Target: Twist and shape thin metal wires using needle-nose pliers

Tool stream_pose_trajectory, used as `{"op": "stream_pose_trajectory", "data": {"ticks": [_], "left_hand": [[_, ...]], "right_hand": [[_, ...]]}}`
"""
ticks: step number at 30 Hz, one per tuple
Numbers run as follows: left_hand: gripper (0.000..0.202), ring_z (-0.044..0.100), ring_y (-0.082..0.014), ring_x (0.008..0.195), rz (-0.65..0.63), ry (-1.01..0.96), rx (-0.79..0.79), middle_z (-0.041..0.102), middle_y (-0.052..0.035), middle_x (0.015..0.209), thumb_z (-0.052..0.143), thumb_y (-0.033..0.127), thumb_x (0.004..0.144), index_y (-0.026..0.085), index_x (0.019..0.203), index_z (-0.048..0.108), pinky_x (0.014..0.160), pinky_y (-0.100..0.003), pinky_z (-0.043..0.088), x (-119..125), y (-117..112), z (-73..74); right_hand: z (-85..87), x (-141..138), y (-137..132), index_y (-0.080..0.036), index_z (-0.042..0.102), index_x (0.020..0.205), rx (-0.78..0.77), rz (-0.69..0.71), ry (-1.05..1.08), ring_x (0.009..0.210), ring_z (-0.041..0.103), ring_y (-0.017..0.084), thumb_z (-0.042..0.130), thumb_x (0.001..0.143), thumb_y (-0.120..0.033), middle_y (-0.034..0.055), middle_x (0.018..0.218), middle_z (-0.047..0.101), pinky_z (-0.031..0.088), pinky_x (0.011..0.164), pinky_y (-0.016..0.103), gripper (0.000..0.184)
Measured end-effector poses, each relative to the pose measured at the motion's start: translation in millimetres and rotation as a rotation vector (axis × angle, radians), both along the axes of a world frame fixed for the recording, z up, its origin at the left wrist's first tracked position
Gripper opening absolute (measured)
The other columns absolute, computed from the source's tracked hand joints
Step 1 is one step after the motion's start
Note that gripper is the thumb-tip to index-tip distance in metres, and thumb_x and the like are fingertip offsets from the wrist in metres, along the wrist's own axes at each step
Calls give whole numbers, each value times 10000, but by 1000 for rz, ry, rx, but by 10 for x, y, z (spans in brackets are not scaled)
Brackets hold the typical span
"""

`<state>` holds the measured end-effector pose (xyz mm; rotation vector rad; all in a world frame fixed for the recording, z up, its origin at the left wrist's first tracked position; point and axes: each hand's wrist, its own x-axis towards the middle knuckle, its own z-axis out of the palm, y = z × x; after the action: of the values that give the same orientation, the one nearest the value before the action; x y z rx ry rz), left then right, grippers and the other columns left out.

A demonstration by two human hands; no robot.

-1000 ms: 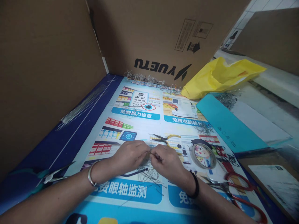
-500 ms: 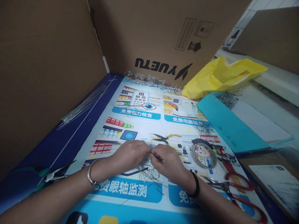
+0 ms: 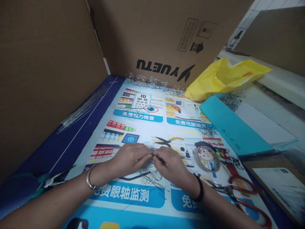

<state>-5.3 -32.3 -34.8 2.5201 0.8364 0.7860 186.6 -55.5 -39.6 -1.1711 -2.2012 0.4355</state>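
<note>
Small dark piece [image 3: 152, 154], probably a bit of wire but too small to make out, right at the meeting point of both hands' fingertips. Pinched there between thumb and finger of the left hand [image 3: 131, 158] and of the right hand [image 3: 170, 165], with the remaining fingers curled in and no clear gap between the two grips.

Hardly any change over the last second: same pinch, same meeting point, only a slight slide of the whole view and perhaps a little more distance from fingertips to silver bracelet [image 3: 88, 178]. Likely meaning: one fine fingertip step still under way, neither a release nor a fresh pick-up. Impossible to tell how much progress on the piece itself.

Just below the fingers, nearer the body, loose wires [image 3: 153, 179] in a tangle on the printed sheet [image 3: 147, 128], in the same spot as before. Just beyond the fingers, yellow-handled pliers [image 3: 168, 142], jaws apart. To the right of the fingers, a tape roll [image 3: 217, 163]; farther right and nearer, red-handled scissors [image 3: 230, 190]. Well to the left, a green-handled tool [image 3: 49, 182]. Unmoved, all of these, and out of the fingers' grip; apparently no tool in use.
</note>
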Motion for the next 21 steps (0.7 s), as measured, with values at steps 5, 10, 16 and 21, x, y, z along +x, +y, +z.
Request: {"op": "stream_pose_trajectory", "data": {"ticks": [5,10,16,21], "left_hand": [[239,588,-132,694,67,-36,-20,649,-37,739,408,222,911,151,844,626,623,-250,478,38,-32,-10],[232,581,-135,689,58,-44,-39,641,-39,748,399,206,906,148,853,617,609,-245,466,58,-50,-32],[233,571,-136,690,15,-19,-41,626,-40,744,386,199,908,147,849,605,599,-243,459,30,-19,-54],[261,548,-125,639,14,6,19,603,-30,703,352,192,914,154,811,588,563,-233,451,38,-11,-48]], "right_hand": [[-10,-17,12,-188,502,628,67,-8,-5,582,495,125,468,736,-115,7,613,533,345,543,231,134],[-5,-31,5,-195,459,570,125,-34,-62,553,466,121,455,742,-129,0,571,492,308,525,241,184],[3,-24,-16,-193,479,590,148,-36,-100,572,477,124,453,762,-140,6,587,504,320,543,243,181],[-12,-29,-4,-192,473,584,164,-43,-103,564,468,123,451,756,-137,6,581,499,316,539,242,182]]}}
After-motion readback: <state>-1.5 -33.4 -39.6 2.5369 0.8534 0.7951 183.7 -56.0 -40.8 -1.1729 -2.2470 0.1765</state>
